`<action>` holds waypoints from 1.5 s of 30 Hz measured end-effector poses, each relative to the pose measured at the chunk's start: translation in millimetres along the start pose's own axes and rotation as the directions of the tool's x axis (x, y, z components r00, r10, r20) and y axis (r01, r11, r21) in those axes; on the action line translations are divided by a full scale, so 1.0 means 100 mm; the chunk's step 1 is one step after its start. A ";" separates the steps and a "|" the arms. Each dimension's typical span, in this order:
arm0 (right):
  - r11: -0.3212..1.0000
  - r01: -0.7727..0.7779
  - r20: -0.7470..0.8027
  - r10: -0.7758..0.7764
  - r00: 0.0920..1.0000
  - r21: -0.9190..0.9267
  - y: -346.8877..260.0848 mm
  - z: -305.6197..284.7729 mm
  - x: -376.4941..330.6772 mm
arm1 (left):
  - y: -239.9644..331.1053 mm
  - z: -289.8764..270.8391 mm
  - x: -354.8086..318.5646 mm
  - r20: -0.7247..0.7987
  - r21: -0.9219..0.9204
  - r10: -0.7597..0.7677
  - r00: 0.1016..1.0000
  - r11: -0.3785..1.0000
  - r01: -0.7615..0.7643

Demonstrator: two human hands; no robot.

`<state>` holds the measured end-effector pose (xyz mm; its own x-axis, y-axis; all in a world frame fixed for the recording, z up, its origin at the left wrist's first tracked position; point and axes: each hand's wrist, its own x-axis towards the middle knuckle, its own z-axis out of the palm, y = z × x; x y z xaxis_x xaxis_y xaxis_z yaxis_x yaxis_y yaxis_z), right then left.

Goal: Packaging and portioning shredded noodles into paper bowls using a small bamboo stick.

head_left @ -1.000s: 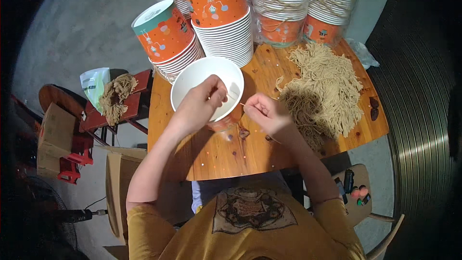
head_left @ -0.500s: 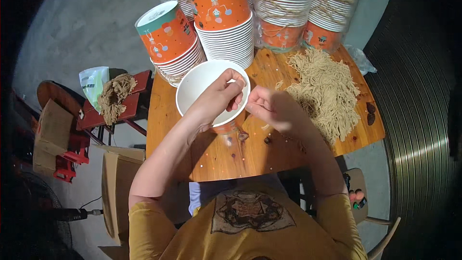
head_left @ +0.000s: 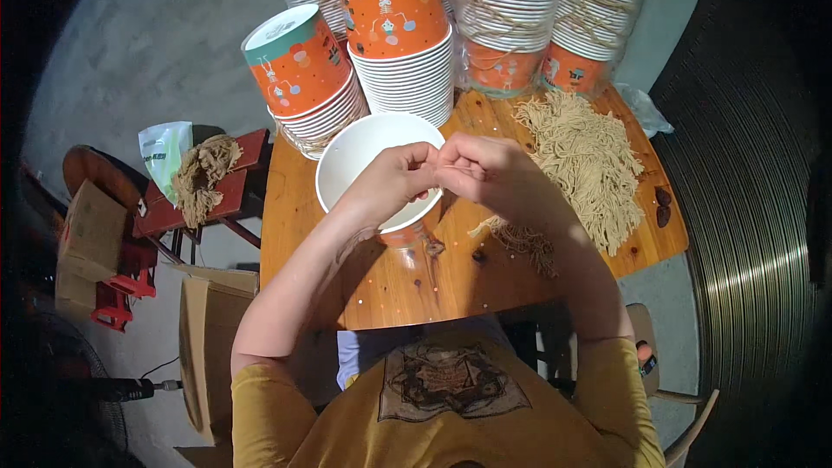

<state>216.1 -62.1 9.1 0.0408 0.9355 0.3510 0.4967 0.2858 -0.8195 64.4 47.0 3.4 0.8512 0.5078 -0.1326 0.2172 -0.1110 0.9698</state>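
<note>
A white paper tub (head_left: pixel 354 156) with an orange outside stands on the wooden table in front of me. Over its right rim, my left hand (head_left: pixel 400 175) and my right hand (head_left: pixel 485 175) meet fingertip to fingertip. Both are closed in a pinch; whatever lies between the fingers is too small to make out. To the right spreads a heap of tan cords (head_left: pixel 594 165). A smaller bunch of cord ends (head_left: pixel 526 245) lies partly under my right forearm.
Stacks of upside-down orange tubs (head_left: pixel 394 13) stand behind, and bagged stacks (head_left: pixel 507 26) wrapped with cord are farther right. Small dark bits (head_left: pixel 663 205) lie by the right table edge (head_left: pixel 672 247). A red stool (head_left: pixel 251 160) at left bears more cord (head_left: pixel 204 178).
My right hand has moved up and left until its fingertips meet those of my left hand. The small bunch of cord ends under the right forearm shows more now.
</note>
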 end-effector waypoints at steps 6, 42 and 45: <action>0.995 -0.085 -0.025 0.086 0.996 0.058 0.21 0.00 0.09 | -0.09 0.00 0.05 0.075 -0.046 0.025 0.997 0.999 -0.021; 0.994 0.071 -0.217 -0.053 0.975 0.077 0.21 0.05 -0.14 | 0.01 0.06 0.08 -0.031 0.126 0.108 0.994 0.987 -0.104; 0.996 0.088 -0.233 -0.079 0.969 0.031 0.29 0.05 -0.12 | 0.04 0.08 0.08 -0.003 0.037 0.041 0.999 0.998 -0.041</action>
<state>226.2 -63.8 -20.9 0.2021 0.8361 0.5100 0.4713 0.3735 -0.7990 75.9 43.9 4.4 0.8581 0.5053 -0.0919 0.1996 -0.1633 0.9662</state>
